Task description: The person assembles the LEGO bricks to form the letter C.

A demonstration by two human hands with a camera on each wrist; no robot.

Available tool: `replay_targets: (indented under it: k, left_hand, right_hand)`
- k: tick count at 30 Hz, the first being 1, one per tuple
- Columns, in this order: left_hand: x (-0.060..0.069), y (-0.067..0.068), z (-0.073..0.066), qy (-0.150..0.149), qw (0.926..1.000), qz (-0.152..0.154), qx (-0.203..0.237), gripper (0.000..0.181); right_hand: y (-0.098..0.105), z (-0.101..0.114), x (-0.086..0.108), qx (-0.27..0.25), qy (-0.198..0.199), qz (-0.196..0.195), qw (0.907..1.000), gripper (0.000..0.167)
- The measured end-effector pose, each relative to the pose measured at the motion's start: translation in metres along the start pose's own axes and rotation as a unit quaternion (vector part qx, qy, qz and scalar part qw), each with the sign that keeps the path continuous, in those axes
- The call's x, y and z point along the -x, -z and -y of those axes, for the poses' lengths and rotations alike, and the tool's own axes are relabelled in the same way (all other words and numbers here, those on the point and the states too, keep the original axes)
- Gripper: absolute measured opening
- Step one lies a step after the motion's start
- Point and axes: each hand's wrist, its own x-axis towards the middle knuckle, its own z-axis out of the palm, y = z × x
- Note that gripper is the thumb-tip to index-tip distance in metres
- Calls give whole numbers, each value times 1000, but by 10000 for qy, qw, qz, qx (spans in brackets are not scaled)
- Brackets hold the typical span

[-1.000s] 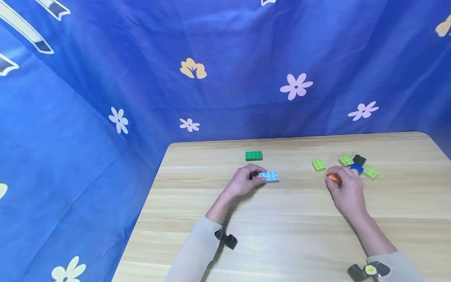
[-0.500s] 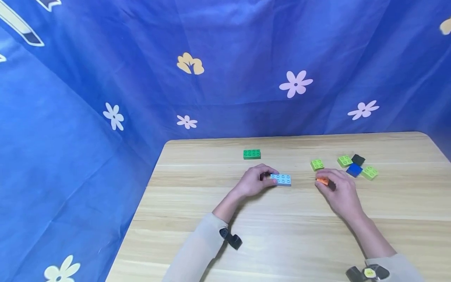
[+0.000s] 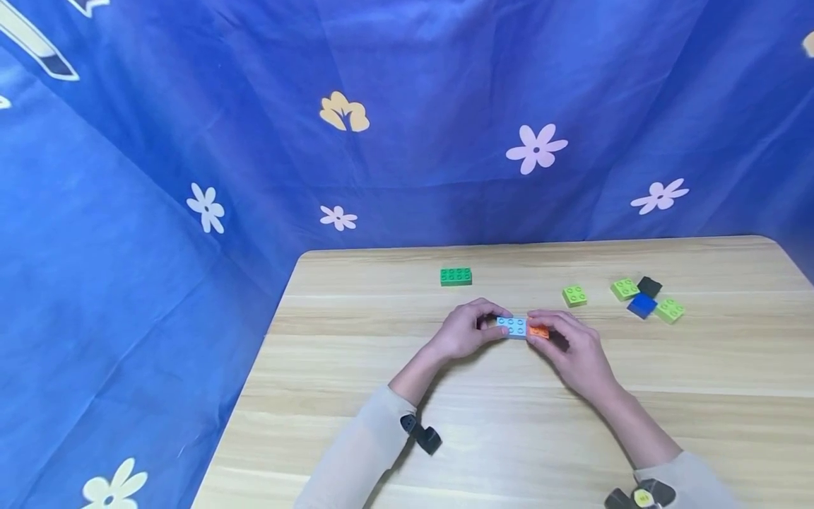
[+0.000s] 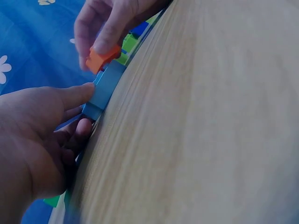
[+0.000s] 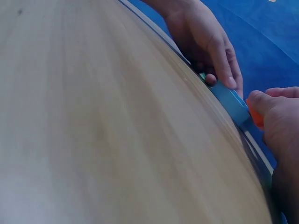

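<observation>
My left hand (image 3: 467,330) pinches the left end of a light blue building brick (image 3: 512,326) between thumb and fingers, low over the tabletop. An orange brick (image 3: 538,331) is pinched in my right hand (image 3: 575,350), at the light blue brick's right end. From the left wrist, the orange brick (image 4: 101,59) appears tilted at the top of the light blue brick (image 4: 106,86); whether the two are joined cannot be told. The right wrist view shows the light blue brick (image 5: 231,103) with the orange one partly hidden by the right fingers.
A green brick (image 3: 456,276) lies behind the left hand on the wooden table (image 3: 509,438). Lime green bricks (image 3: 574,295), a blue brick (image 3: 642,305) and a black piece (image 3: 649,286) are at the back right. A blue flowered cloth (image 3: 432,141) hangs behind the table.
The right hand has carried the orange brick leftward to the light blue brick. My left hand has shifted the light blue brick to the right. The other bricks stay in place.
</observation>
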Motion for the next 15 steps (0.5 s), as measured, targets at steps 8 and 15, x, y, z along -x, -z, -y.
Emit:
replay_targets:
  k: [8, 15]
  left_hand:
    - [-1, -2, 2, -10, 10000, 4, -75, 30]
    - [-1, -3, 2, 30, 10000, -27, -15, 28]
  right_hand:
    - [-4, -1, -1, 65, -134, 109, 9998, 30]
    - [-5, -2, -2, 215, -371, 340, 9985, 28]
